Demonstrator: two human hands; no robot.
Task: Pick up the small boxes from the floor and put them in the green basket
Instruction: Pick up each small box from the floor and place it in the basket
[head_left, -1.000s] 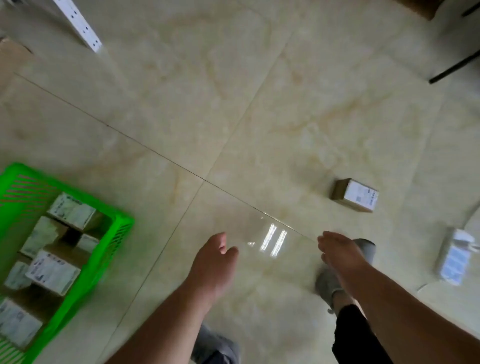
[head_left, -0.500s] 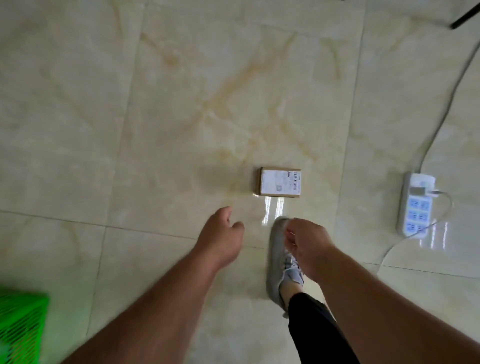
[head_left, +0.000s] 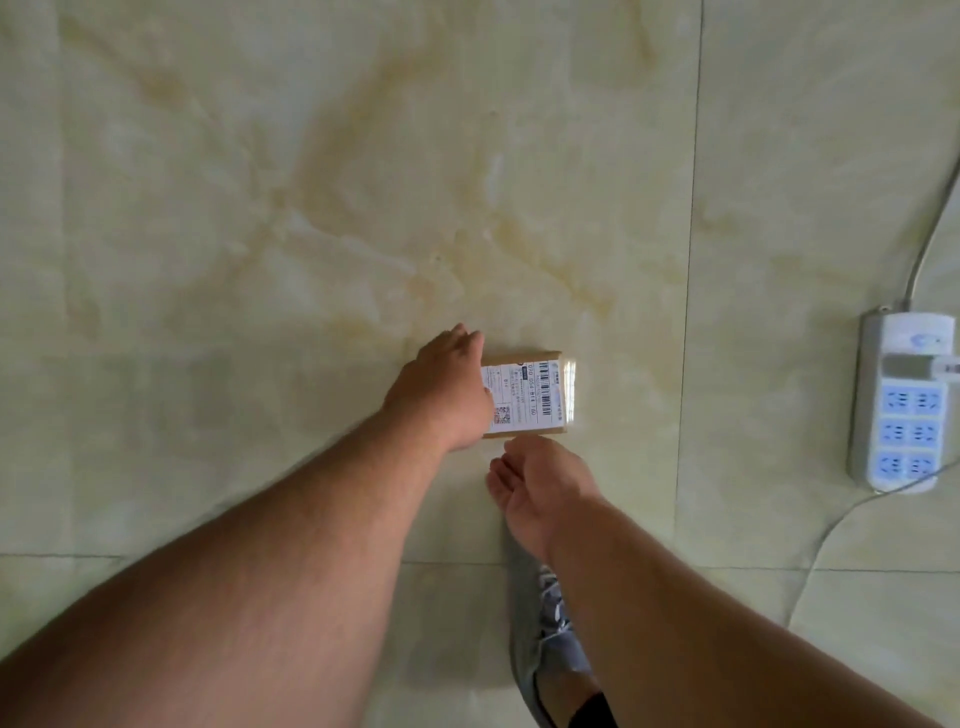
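A small brown cardboard box (head_left: 540, 395) with a white barcode label lies flat on the tiled floor in the middle of the view. My left hand (head_left: 441, 395) covers the box's left end, thumb at the far edge, spanning its width in a grasp. My right hand (head_left: 535, 483) hovers just in front of the box's near edge, palm showing, fingers loosely apart, holding nothing. The green basket is out of view.
A white power strip (head_left: 898, 405) with a plug in it lies to the right, its grey cord (head_left: 930, 234) running away and another cable curling toward the front. My grey shoe (head_left: 545, 649) stands under my right forearm. Beige marble tiles surround the box.
The view swung away from the green basket and closed in on the box. My left hand reached forward onto the box's left end; my right hand opened and moved near its front edge.
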